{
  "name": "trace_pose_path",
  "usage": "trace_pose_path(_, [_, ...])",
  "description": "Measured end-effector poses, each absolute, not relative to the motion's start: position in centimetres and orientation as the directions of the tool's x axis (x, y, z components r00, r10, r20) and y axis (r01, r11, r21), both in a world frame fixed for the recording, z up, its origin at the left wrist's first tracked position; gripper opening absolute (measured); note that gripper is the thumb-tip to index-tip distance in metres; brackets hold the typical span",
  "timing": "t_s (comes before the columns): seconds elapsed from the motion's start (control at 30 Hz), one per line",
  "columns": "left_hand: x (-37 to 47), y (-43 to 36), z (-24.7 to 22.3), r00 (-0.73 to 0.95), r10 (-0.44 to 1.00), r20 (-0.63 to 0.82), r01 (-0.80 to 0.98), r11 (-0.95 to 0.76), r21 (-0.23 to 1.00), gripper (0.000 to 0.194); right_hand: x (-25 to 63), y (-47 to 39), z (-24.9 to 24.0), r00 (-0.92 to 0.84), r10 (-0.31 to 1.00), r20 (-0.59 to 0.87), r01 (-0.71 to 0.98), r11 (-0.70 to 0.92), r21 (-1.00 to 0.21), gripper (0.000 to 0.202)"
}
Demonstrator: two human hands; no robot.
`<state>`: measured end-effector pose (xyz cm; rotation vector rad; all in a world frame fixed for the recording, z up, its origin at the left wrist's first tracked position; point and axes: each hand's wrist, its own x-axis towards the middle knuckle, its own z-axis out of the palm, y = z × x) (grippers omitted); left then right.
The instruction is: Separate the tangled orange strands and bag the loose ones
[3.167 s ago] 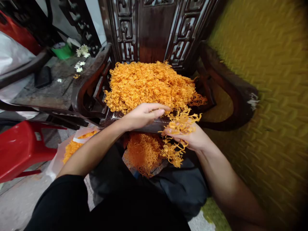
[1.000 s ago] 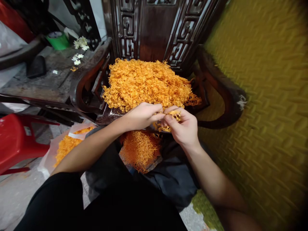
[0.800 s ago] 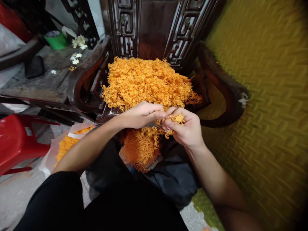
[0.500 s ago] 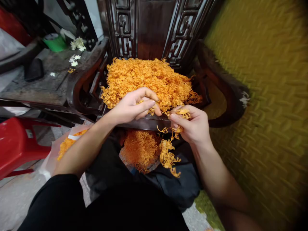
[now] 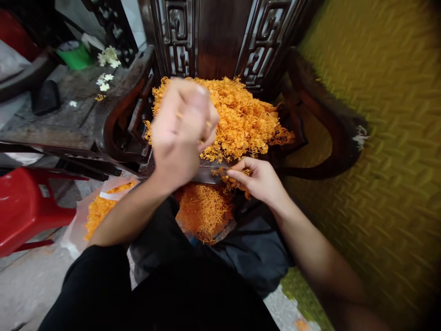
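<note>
A heap of orange, curly, thread-like strands (image 5: 241, 115) covers the seat of a dark carved wooden chair (image 5: 220, 32). My left hand (image 5: 184, 128) is raised over the left part of this heap, blurred by motion. Its fingers are curled closed, and wisps of orange strand show among them. At the seat's front edge, my right hand (image 5: 257, 179) pinches a small clump of orange strands (image 5: 234, 181) between thumb and fingers. Part of that clump hangs below the fingertips. Another mass of orange strands (image 5: 203, 214) sits lower down, between my knees.
On the left, a dark wooden side surface (image 5: 79, 119) carries a roll of green tape (image 5: 74, 55), white flowers (image 5: 108, 57) and a black object (image 5: 45, 97). A red plastic stool (image 5: 27, 207) stands beside a plastic bag (image 5: 96, 218) of orange pieces. Yellow textured matting (image 5: 389, 138) lines the right.
My left hand has lifted up and slightly left, its fingers curling in. My right hand has moved a little left and down; the long hanging strand has swung up and in.
</note>
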<state>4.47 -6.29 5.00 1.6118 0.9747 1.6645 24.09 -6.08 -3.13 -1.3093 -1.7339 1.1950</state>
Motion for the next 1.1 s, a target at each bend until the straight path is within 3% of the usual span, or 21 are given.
trace_pose_path(0.03, [4.2, -6.1, 5.2, -0.116, 0.845, 0.523, 0.002, -0.526, 0.850, 0.030, 24.1, -5.9, -3.4, -0.302, 0.950, -0.075, 0.307, 0.023, -0.951, 0.036])
trace_pose_path(0.1, [3.8, -5.6, 4.9, -0.038, 0.878, 0.478, 0.007, -0.478, 0.878, 0.025, 24.1, -5.7, -3.6, -0.317, 0.940, -0.129, 0.160, -0.081, -0.984, 0.043])
trace_pose_path(0.23, [3.6, -4.9, 2.6, 0.220, 0.922, 0.318, 0.256, -0.369, 0.893, 0.027, 24.3, -5.8, -3.3, -0.297, 0.941, -0.162, -0.052, -0.186, -0.981, 0.052])
trace_pose_path(0.4, [4.2, -5.7, 2.0, 0.347, 0.861, 0.373, 0.412, -0.497, 0.764, 0.024, 24.6, -6.0, -2.3, -0.373, 0.899, -0.229, -0.240, -0.331, -0.912, 0.056])
trace_pose_path(0.57, [4.8, -6.2, 0.9, 0.348, 0.869, 0.352, 0.655, -0.494, 0.572, 0.039, 24.1, -6.1, -2.5, -0.276, 0.954, -0.115, -0.306, -0.200, -0.931, 0.028])
trace_pose_path(0.73, [4.9, -5.6, -0.2, 0.487, 0.819, 0.302, 0.688, -0.573, 0.445, 0.040, 23.4, -6.4, -3.0, -0.138, 0.989, -0.058, -0.322, -0.101, -0.941, 0.025])
trace_pose_path(0.93, [4.5, -5.8, 1.7, 0.601, 0.752, 0.271, 0.459, -0.602, 0.653, 0.029, 25.0, -5.2, -3.2, -0.025, 0.995, -0.096, -0.325, -0.099, -0.941, 0.028])
trace_pose_path(1.03, [3.9, -6.4, 3.0, 0.619, 0.744, 0.252, 0.328, -0.536, 0.777, 0.033, 26.9, -3.9, -3.5, 0.110, 0.992, -0.058, -0.317, -0.020, -0.948, 0.029])
trace_pose_path(1.1, [3.6, -6.3, 3.0, 0.564, 0.798, 0.213, 0.334, -0.457, 0.825, 0.030, 27.6, -3.7, -3.5, 0.173, 0.985, -0.010, -0.280, 0.039, -0.959, 0.027])
